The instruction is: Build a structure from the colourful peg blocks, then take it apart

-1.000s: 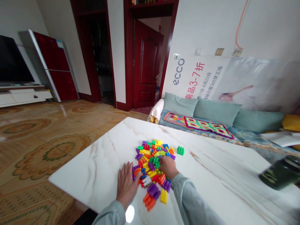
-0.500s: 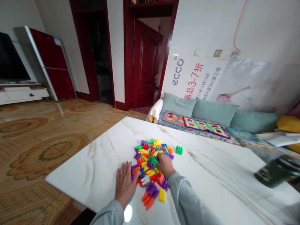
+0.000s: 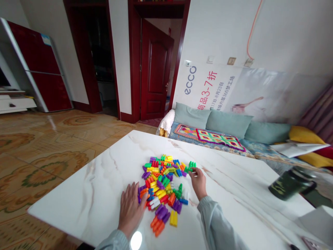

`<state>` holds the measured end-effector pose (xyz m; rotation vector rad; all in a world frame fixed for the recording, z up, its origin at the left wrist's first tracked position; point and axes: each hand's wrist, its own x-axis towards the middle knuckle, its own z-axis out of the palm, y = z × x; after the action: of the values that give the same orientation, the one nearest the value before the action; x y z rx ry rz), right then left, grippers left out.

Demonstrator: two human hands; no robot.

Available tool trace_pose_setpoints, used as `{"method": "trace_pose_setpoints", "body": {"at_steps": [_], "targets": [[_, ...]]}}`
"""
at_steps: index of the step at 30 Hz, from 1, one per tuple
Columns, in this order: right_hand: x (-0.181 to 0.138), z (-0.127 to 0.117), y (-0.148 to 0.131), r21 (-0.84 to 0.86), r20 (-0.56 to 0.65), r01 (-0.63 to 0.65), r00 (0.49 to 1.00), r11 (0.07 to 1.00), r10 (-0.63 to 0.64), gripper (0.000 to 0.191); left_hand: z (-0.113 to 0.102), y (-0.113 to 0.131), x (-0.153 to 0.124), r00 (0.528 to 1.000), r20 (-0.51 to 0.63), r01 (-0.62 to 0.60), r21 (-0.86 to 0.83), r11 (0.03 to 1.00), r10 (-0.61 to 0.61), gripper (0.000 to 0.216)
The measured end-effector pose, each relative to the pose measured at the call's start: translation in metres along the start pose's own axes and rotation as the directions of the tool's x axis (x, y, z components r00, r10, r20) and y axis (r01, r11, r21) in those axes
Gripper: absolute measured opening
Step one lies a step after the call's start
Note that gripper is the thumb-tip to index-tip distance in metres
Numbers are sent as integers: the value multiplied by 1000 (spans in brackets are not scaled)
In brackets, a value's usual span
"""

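Observation:
A pile of bright plastic building blocks (image 3: 160, 184) in red, yellow, green, purple, orange, blue and white lies on the white marbled table (image 3: 104, 194). My left hand (image 3: 131, 206) rests flat on the tabletop along the pile's left side, fingers stretched out, its thumb by an orange block. At the pile's right edge, my right hand (image 3: 198, 181) pinches a green block (image 3: 189, 170) between thumb and fingers. Just behind it stands another green block (image 3: 192, 164). A green block (image 3: 178, 191) and a blue block (image 3: 183, 201) lie nearer to me, on the pile's right side.
A dark green bottle (image 3: 290, 183) is on the table's right part, with a white box-like thing (image 3: 317, 222) nearer. Behind the table runs a sofa with teal cushions (image 3: 230, 123) and a crocheted cover (image 3: 218, 138). The tiled floor (image 3: 52, 163) stretches to the left.
My right hand has moved from the middle of the pile to its right edge, beside the separate green block. My left hand stays flat by the pile. The view has swung slightly right.

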<state>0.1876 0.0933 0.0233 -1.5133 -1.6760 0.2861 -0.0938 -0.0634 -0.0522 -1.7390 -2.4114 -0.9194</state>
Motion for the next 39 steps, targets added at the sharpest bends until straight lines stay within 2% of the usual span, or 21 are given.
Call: {"method": "trace_pose_setpoints", "body": {"at_steps": [4, 8, 15, 22, 39], "targets": [[2, -6, 49, 37, -139, -152, 978, 988, 156, 39, 1, 0, 0, 1000, -12, -9, 29, 1000, 9, 60], [7, 7, 68, 96, -175, -199, 961, 975, 213, 39, 1, 0, 0, 1000, -9, -14, 47, 999, 15, 59], [20, 24, 72, 148, -193, -198, 955, 969, 225, 39, 2, -1, -1, 999, -29, -29, 56, 998, 30, 59], [22, 28, 75, 149, -195, -180, 959, 972, 207, 44, 2, -1, -3, 999, -26, -23, 74, 997, 25, 59], [25, 28, 69, 117, -222, -153, 959, 981, 176, 40, 2, -1, -1, 1000, -15, -20, 26, 999, 20, 57]]}}
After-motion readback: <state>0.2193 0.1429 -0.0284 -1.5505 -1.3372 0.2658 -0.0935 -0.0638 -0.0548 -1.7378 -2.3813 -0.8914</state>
